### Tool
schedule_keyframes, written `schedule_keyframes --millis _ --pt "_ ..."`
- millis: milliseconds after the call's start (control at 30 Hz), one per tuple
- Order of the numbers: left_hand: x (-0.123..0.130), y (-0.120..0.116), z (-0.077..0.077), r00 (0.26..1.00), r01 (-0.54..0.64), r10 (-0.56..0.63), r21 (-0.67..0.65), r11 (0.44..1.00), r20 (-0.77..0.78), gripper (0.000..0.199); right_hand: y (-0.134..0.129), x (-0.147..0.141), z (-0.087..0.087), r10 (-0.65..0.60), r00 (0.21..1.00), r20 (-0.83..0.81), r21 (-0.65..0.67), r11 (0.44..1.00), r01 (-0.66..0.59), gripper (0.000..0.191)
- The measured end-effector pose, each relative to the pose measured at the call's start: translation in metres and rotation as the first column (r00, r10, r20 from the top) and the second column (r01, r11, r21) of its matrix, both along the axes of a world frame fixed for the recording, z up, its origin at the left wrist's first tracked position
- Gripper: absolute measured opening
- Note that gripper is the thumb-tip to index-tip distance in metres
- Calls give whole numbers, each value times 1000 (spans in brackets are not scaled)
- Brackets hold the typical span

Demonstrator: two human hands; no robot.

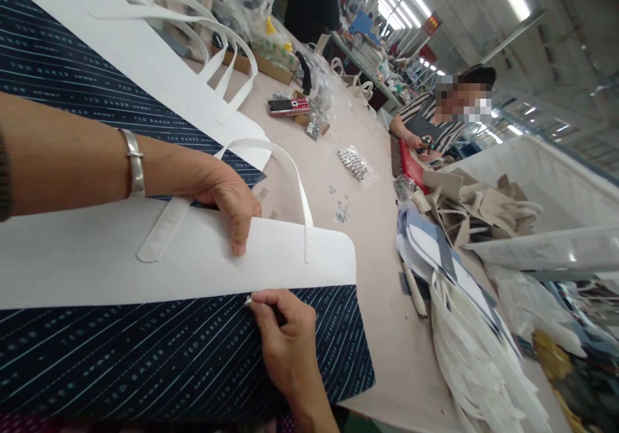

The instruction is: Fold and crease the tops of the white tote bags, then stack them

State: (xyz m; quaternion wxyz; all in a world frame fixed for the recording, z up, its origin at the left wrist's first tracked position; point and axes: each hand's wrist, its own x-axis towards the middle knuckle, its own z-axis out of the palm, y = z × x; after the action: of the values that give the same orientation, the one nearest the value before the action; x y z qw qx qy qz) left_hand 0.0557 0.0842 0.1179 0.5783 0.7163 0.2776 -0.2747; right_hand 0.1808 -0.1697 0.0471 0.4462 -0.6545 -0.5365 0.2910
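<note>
A white bag panel (87,252) with a navy striped, lettered lining (193,349) lies across the near side of the table. My left hand (229,201) grips the panel's upper edge, thumb on the near face and fingers hidden behind it. White strap handles (300,181) are fixed on either side of this hand. My right hand (285,336) pinches a small, pale, shiny piece (248,301) at the seam where white meets navy. Its exact kind is too small to make out. Behind my left arm lies another white panel (145,59) with matching lining.
Beyond the panel are loose metal discs (341,213), a packet of small silvery pieces (355,163) and a red phone (289,106). On the right lie white straps (474,355), a pale-handled tool (414,291) and a white bin (546,239). A co-worker (435,117) sits across the table.
</note>
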Motion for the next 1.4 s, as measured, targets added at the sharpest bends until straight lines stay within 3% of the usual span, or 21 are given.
schedule_keyframes --millis 100,300,500,800,933,1067,1400 --pt "2 0 -11 997 52 -61 -182 982 -40 55 2 0 -1 23 999 45 40 999 -25 15" --pt "2 6 -28 997 52 -67 -263 963 -46 51 5 -5 -1 59 985 164 104 992 -76 19" --pt "1 9 -36 996 73 -89 -372 925 -27 50 10 -6 4 99 962 254 85 989 -124 21" --pt "-1 4 -31 996 70 -82 -342 937 -20 49 19 3 13 229 932 282 -57 973 -222 22" --pt "-1 2 -31 998 36 -49 -321 946 -31 43 22 5 15 144 968 206 -103 987 -125 10" --pt "-1 1 -31 998 30 -46 -326 945 -44 41 24 5 16 124 984 128 -156 982 -104 19" --pt "0 -4 -29 999 14 -28 -339 941 -39 29 26 3 9 155 931 329 -81 987 -136 22"
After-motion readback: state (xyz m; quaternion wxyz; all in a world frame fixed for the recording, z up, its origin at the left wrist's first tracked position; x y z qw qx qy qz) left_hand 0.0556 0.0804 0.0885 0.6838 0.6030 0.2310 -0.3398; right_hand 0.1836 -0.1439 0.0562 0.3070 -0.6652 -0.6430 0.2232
